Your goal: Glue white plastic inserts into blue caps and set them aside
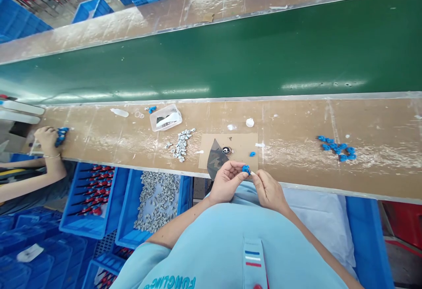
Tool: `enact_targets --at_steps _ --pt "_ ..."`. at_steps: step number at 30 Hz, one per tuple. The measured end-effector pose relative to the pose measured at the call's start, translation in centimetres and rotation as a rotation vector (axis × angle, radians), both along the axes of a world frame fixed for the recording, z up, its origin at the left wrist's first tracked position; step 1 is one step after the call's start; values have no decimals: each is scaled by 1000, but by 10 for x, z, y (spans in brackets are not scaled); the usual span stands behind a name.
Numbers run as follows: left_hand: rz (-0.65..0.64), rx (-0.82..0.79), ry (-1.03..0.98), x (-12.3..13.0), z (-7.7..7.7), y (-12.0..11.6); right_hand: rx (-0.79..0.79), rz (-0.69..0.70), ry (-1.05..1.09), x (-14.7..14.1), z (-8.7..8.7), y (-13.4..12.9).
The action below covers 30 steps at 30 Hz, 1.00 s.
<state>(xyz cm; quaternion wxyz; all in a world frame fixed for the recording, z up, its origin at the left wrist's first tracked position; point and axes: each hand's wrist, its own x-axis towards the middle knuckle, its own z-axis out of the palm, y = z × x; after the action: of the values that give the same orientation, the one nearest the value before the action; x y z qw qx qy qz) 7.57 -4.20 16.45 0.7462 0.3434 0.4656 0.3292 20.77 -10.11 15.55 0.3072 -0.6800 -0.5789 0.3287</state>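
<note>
Blue piece (pixel 246 169) was between your two hands, close to the near edge of the table (pixel 290 135). On your light blue shirt (pixel 211 245) there were teal letters (pixel 173 282), turned over and partly cut, so I could not read the word surely. A tab (pixel 253 256) on it showed blue, white and red stripes. The black round object (pixel 226 150) carried a white mark, too small to read.

Your left hand (pixel 226 183) was partly closed, and its thumb and fingers gripped the blue piece. Your right hand (pixel 269 190) was closed to a pinch at the right side of this piece, on a small pale bit (pixel 252 173). The piece was too small and too covered by fingers to tell its long axis or where it pointed.

Beyond your hands lay a cardboard sheet (pixel 242 142), with the black round object and one loose blue part (pixel 252 153) on it. Grey parts (pixel 181 146) were at its left, and a blue group (pixel 338 147) was well apart to the right
</note>
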Motion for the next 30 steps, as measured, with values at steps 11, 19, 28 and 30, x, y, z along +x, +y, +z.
enact_targets --at_steps 11,19,28,30 --pt "-100 -47 -21 -5 -8 0 98 -414 -81 11 -1 -3" --pt "-57 -161 -121 -1 -3 2 -108 -342 313 13 -6 -10" --pt "-19 -209 -163 2 3 1 -69 -401 154 19 -15 -11" --pt "-14 -230 -181 2 3 1 -57 -418 238 18 -14 -12"
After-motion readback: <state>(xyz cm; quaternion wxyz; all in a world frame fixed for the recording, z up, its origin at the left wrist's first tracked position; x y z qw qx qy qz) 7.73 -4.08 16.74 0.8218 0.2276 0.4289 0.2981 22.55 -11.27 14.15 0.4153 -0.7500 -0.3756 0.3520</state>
